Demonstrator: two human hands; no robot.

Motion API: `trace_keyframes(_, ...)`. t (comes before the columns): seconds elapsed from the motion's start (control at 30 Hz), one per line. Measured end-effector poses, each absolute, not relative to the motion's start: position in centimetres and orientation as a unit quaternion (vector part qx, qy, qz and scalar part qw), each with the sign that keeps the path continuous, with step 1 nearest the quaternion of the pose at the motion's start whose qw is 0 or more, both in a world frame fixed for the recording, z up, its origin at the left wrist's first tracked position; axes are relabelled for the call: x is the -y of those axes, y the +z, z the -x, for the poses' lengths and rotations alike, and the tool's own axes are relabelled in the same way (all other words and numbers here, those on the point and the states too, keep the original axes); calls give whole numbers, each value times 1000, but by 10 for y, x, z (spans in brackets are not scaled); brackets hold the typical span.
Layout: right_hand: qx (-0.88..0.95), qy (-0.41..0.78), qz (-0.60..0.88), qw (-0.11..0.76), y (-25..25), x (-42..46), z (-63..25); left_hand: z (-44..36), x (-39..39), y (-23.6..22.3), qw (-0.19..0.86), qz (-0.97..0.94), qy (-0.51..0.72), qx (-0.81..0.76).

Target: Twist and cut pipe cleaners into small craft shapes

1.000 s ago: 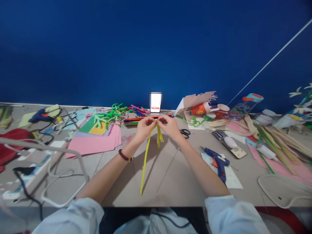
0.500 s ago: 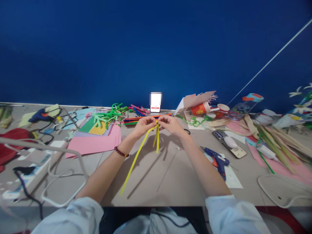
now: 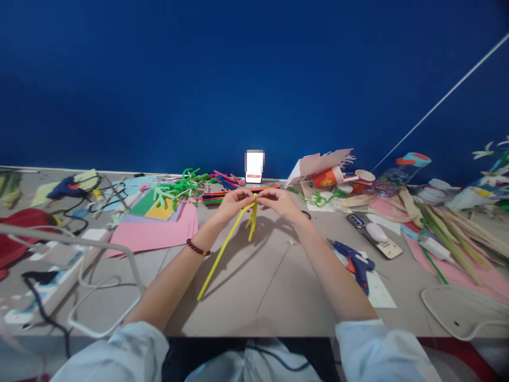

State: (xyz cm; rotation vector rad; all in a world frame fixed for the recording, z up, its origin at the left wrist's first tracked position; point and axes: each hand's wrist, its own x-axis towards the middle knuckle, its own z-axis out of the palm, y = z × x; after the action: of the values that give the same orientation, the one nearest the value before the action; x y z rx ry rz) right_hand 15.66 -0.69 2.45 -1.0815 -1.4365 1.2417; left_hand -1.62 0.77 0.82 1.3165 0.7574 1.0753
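Observation:
Yellow pipe cleaners (image 3: 221,253) hang from between my fingertips, above the middle of the table. One long strand slants down toward the front left, and shorter ends dangle under the pinch. My left hand (image 3: 235,203) is closed, thumb and fingers pinching the yellow stems from the left. From the other side my right hand (image 3: 279,202) pinches the same stems, its fingertips nearly meeting those of the left. The exact join of the stems is partly hidden by the fingers.
Behind my hands lie coloured pipe cleaners (image 3: 214,199) and an upright phone (image 3: 254,168). Pink paper (image 3: 155,236) and a power strip (image 3: 59,281) are at left. A blue glue gun (image 3: 357,264), another phone (image 3: 392,248) and dried husks (image 3: 453,233) lie at right.
The long yellow strand's free end has risen slightly, and the short dangling ends have swung a little to the left. Both hands stay in nearly the same place.

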Motion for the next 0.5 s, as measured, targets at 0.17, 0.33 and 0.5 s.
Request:
trace_keyframes(0.17, 549, 520, 445, 479, 24, 6, -153, 15, -10, 3, 602, -543, 474, -343)
trace_keyframes(0.33, 514, 558, 425, 494, 24, 6, -151, 14, -9, -1, 610, -585, 427, -323)
trace_keyframes(0.5, 549, 512, 419, 511, 16, 2, -151, 6, -4, -2, 576, -583, 462, -340)
